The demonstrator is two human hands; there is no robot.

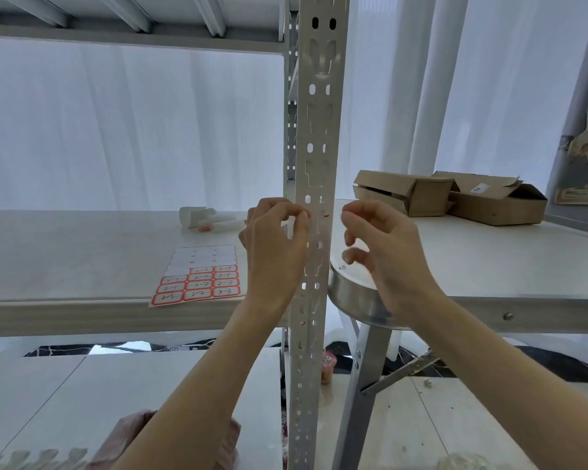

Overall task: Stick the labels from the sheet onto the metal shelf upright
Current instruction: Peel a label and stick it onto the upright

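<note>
The white perforated metal shelf upright [316, 130] runs top to bottom through the middle. My left hand [272, 245] pinches its left edge with thumb and forefinger at shelf height, where a white label seems to lie against the metal. A small red bit of label edge [326, 215] shows on the upright's right side. My right hand [381, 249] hovers just right of the upright with its fingers curled, apart from the metal. The label sheet [197, 281] lies on the shelf board to the left, with red-bordered handwritten labels in its lower rows and peeled blanks above.
The shelf board [82, 252] carries a white glue-like bottle and cap [204, 218] behind the sheet. A round metal stool top [353, 293] is right of the upright. Two open cardboard boxes [455, 198] sit on the table at the back right. White curtains hang behind.
</note>
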